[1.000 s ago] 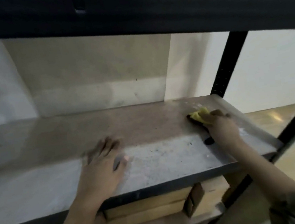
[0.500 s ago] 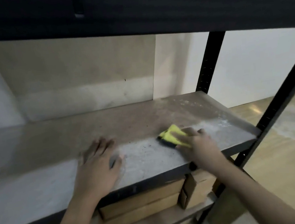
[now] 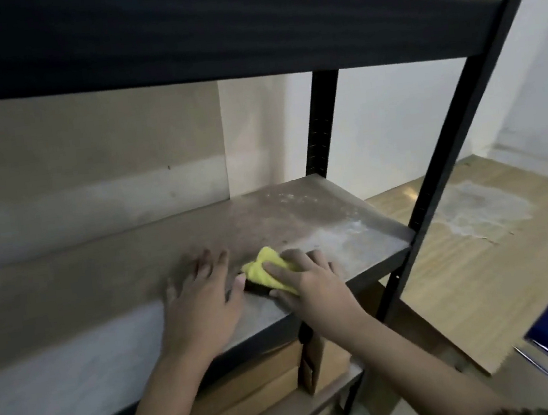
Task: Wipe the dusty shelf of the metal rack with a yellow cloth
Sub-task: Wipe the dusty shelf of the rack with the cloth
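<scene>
- Metal rack (image 3: 324,125): from my remote seat I see black uprights at the right end and a dark shelf beam overhead. These fix the working gap, with head room above the hands and a hard stop at the right posts.
- Dusty shelf (image 3: 302,224): I judge the job as partly done. The right rear corner carries pale powdery specks and a whitish smear near the right edge, while the near-left stretch looks lighter and smoother, though the dim light keeps me from calling it clean. The front lip runs just under both wrists; the right end is near the cloth, and the long left run lies open for sweeping.
- Cardboard boxes (image 3: 252,375): stacked on the shelf below, out of the wiping path.
- Left hand (image 3: 202,305): flat on the shelf, fingers spread, holding nothing, just beside the cloth. I read it as a brace that also blocks a leftward stroke.
- Right hand (image 3: 309,282): fingers laid over the cloth and curled at its edge, pressing it to the shelf.
- Yellow cloth (image 3: 266,270): bunched on the shelf near the front edge, between the two hands and half hidden under the right one.
</scene>
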Motion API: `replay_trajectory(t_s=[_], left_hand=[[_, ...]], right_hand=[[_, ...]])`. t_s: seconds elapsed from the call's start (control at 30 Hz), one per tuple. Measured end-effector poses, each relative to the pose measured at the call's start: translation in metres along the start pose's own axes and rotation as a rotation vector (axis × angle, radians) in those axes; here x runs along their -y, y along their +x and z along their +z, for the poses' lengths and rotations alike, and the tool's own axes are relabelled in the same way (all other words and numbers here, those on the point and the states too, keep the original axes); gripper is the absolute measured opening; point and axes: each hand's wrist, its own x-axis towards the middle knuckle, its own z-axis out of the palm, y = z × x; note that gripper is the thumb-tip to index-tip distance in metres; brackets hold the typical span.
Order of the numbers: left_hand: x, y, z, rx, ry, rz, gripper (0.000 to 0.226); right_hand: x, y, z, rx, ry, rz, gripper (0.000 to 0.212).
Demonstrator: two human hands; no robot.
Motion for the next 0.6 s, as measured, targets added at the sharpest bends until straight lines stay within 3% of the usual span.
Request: replay_trajectory(t_s=[0.17, 0.37, 0.47, 0.53, 0.6], left_hand=[[-0.004, 0.004, 0.024, 0.031, 0.099, 0.003, 0.067], [-0.007, 0.004, 0.024, 0.011, 0.097, -0.032, 0.09], [-0.009, 0.005, 0.023, 0.008, 0.074, -0.033, 0.092], [-0.008, 0.004, 0.024, 0.003, 0.055, -0.027, 0.091], [-0.008, 0.004, 0.024, 0.001, 0.052, -0.027, 0.087]], right_hand=[[-0.073, 0.029, -0.012, 0.054, -0.011, 0.211, 0.041], [-0.165, 0.066, -0.019, -0.07, -0.088, 0.556, 0.03], [-0.174, 0.079, -0.025, -0.195, 0.136, 0.684, 0.026], [-0.156, 0.076, -0.03, -0.28, 0.258, 0.632, 0.027], [-0.125, 0.063, -0.029, -0.165, 0.123, 0.382, 0.039]])
